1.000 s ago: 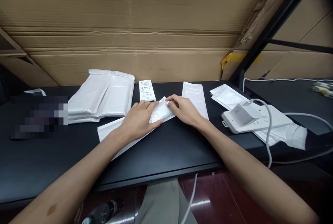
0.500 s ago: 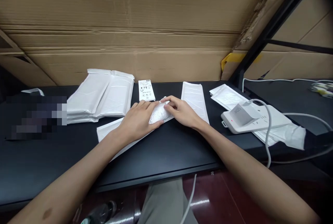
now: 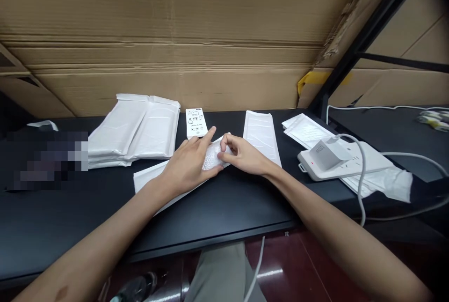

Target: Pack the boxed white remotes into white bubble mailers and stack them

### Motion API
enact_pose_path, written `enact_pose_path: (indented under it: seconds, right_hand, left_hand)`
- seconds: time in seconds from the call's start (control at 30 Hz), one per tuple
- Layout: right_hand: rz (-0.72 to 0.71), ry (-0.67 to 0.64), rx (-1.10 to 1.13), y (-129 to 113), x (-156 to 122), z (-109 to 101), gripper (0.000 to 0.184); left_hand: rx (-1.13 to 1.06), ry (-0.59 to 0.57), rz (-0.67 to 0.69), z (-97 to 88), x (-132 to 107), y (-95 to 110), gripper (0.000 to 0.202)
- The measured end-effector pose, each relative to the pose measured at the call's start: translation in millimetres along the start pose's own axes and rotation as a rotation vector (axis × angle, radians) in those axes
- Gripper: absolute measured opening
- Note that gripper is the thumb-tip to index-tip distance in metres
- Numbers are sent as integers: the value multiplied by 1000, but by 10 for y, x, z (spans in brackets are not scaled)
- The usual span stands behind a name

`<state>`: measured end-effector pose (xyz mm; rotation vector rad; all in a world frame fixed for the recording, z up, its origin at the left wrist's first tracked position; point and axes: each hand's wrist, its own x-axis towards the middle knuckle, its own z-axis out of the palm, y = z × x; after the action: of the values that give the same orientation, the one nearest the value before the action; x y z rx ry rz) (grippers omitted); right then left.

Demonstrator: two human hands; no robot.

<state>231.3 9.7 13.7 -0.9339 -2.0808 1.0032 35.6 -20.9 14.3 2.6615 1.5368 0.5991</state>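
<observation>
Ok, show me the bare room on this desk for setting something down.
Bare black desk runs along the front edge, below the white envelope under the left hand. Crowded: the back, and the right around the power strip.

Left hand, right hand clasping bubble-wrap bundle above padded envelope.

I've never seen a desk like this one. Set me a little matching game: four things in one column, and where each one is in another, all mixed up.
Things:
1. Power strip
2. Stack of white envelopes
3. Printed card
4. Wrapped white bundle

Places:
A. Pressed between the left hand and right hand
B. Piled to the left of the hands
C. Resting on white envelopes at the far right
D. Lying by itself just past the fingertips

Right pairs: 1-C, 2-B, 3-D, 4-A
</observation>
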Motion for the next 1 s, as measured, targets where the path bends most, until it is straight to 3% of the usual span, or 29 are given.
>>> enact_pose_path:
  seconds: [0.23,0.43,0.73,0.87,1.0]
  right_hand:
    - [-41,-142,87,-71,-7,-38,21]
    - [-51,-97,46,-19,8,-27,13]
    - [63,339,-158,242,83,-272,34]
    - [69,546,-318,352,90,-408,21]
    - [184,587,-650,427,55,-540,27]
  left_hand:
    - [-52,-40,25,-35,-12,38,80]
    - [-22,-53,27,-54,-5,46,79]
    - [62,-114,-19,-126,-17,-59,61]
    - [61,-139,-53,-121,-15,-56,60]
    - [18,-119,-90,-127,-12,-6,55]
